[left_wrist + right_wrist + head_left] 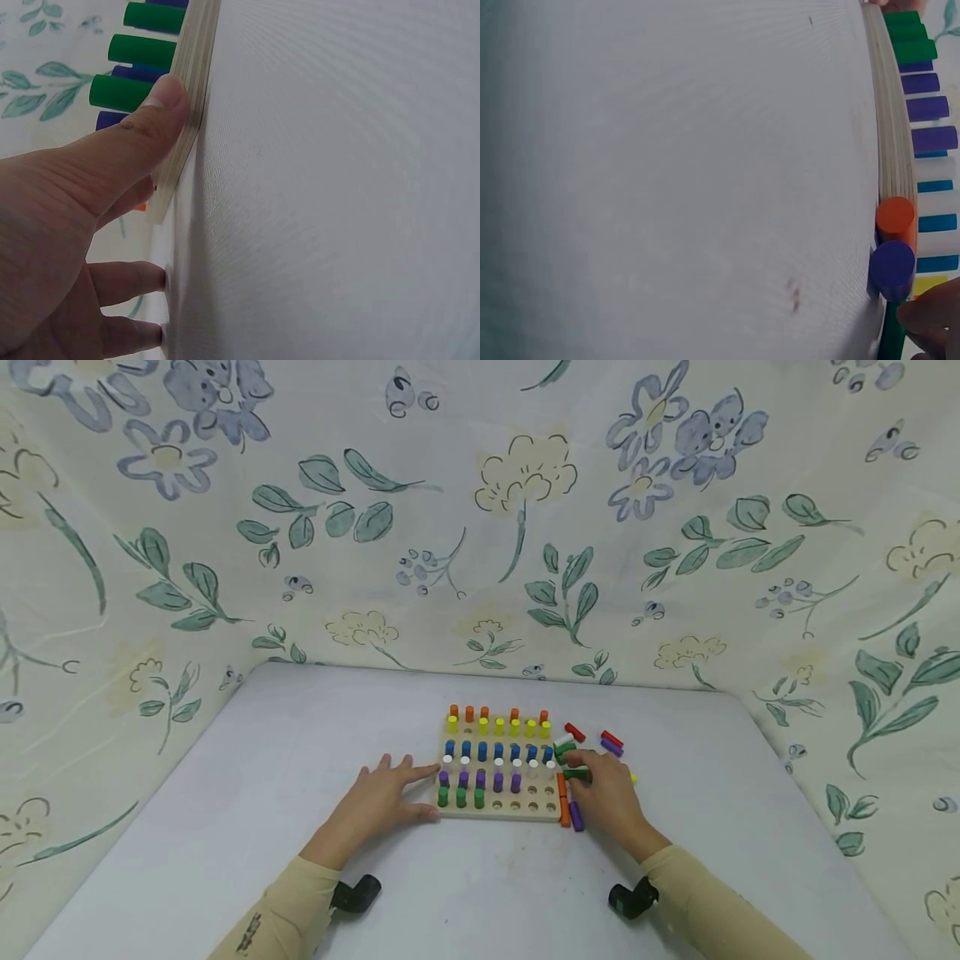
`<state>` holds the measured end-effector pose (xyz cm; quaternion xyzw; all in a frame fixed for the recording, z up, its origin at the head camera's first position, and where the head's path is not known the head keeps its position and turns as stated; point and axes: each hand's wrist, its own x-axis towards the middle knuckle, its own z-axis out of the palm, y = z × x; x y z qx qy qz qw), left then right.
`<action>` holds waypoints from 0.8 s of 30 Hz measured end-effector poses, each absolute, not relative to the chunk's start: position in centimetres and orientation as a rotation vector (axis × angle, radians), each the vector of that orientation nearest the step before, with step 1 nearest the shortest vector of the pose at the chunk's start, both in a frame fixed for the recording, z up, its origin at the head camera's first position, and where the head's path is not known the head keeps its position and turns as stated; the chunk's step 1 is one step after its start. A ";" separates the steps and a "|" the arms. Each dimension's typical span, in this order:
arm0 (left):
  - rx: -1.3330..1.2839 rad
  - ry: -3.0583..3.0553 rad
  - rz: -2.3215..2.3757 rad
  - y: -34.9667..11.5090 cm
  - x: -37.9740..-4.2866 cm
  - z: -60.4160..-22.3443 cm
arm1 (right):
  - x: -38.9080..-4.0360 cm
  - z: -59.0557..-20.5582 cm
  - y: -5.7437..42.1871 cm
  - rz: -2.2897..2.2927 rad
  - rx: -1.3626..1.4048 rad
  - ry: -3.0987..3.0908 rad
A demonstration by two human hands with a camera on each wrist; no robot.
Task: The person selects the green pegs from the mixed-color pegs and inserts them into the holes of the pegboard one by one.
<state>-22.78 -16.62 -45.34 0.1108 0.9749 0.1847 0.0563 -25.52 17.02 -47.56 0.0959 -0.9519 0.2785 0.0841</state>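
Note:
A wooden pegboard stands on the table, with rows of upright pegs in orange, yellow, blue, white, purple and green. My left hand touches the board's left side with thumb and index finger, the fingers fairly straight. In the left wrist view the thumb lies against the board's edge beside green pegs. Just off the board's right side, my right hand has its thumb and index finger bent around a green peg. The right wrist view shows fingertips at that peg, partly hidden.
Loose pegs lie right of the board: orange pegs along its edge, a purple peg, a red peg, another purple peg and a white peg. A floral cloth hangs behind the white table.

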 end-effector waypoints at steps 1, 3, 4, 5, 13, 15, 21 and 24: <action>0.336 2.958 0.560 -16.6 -22.8 -45.3 | -25.6 -47.6 17.0 0.825 0.287 -2.844; 0.338 2.959 0.558 -16.5 -22.8 -45.3 | -25.6 -47.6 17.1 0.820 0.286 -2.848; 0.339 2.960 0.556 -16.5 -22.8 -45.3 | -25.6 -47.6 17.1 0.819 0.286 -2.850; 0.339 2.959 0.556 -16.5 -22.7 -45.3 | -25.6 -47.6 17.1 0.819 0.285 -2.854; 0.338 2.957 0.547 -16.5 -22.7 -45.2 | -25.8 -47.6 16.9 0.805 0.275 -2.893; 0.341 2.957 0.541 -16.5 -22.7 -45.2 | -25.8 -47.6 16.9 0.798 0.278 -2.896; 0.330 2.956 0.543 -16.5 -22.7 -45.3 | -26.0 -47.7 16.7 0.764 0.270 -2.918; 0.328 2.957 0.550 -16.5 -22.7 -45.3 | -26.0 -47.8 16.7 0.749 0.271 -2.922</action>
